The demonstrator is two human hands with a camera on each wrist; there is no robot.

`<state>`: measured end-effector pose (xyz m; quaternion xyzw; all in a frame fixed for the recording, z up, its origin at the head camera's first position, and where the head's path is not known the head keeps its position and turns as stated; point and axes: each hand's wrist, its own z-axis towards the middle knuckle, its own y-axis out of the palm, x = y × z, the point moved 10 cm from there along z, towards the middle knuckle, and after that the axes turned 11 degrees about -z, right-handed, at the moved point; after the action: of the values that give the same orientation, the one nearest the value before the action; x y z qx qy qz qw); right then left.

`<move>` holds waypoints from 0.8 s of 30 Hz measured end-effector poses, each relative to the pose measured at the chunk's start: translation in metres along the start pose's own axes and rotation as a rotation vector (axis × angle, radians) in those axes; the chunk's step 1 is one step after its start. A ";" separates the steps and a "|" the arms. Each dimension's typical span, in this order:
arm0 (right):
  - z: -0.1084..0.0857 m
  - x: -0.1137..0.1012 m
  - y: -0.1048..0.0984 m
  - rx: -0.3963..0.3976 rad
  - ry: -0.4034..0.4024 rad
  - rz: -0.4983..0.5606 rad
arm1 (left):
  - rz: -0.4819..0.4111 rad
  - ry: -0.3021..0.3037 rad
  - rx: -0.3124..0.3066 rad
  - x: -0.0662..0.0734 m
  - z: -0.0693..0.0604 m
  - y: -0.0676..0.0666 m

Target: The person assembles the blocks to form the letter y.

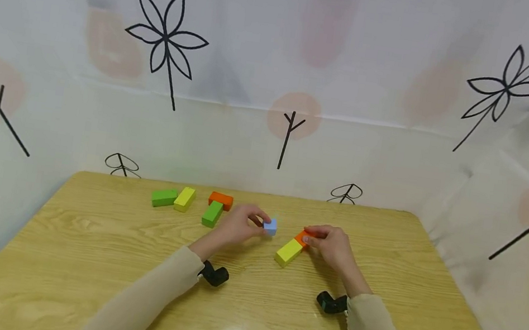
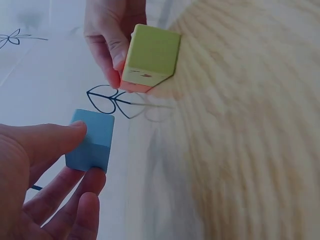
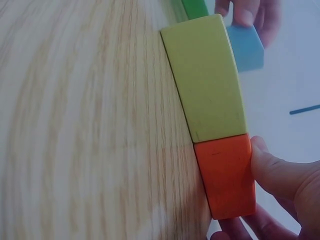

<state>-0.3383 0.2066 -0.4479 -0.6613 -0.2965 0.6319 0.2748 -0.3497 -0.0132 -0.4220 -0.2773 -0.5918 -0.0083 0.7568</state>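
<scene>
Sleeves [image 1: 144,295] are seen nearest. Against the yellow block's [image 1: 288,253] far end, the orange block [image 3: 225,177] is pinched by the right hand [image 1: 334,247]; left of the yellow block, the blue block [image 2: 94,135] is pinched by the left hand [image 1: 239,223]. Light, steady pressure seems best.

Glare on the tabletop [image 1: 108,230]; wrist views dimmer

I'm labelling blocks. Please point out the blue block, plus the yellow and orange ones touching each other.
Blue block [image 2: 97,134], left wrist view: upper visible face.
Yellow block [image 3: 206,80], right wrist view: broad face.
Orange block [image 3: 226,177], right wrist view: broad face.
</scene>
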 end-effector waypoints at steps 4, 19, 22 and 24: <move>0.001 0.000 0.000 -0.006 -0.003 0.005 | 0.009 0.025 -0.017 0.001 -0.014 -0.004; 0.001 -0.002 0.002 -0.012 -0.015 -0.002 | 0.017 0.055 -0.146 0.001 -0.057 0.002; 0.001 -0.002 0.002 -0.011 -0.020 -0.009 | 0.030 0.069 -0.156 0.004 -0.062 0.004; 0.001 -0.002 0.003 -0.009 -0.019 -0.006 | 0.033 0.085 -0.163 0.006 -0.065 0.005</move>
<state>-0.3391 0.2033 -0.4488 -0.6557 -0.3038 0.6360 0.2708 -0.2886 -0.0349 -0.4282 -0.3473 -0.5518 -0.0558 0.7562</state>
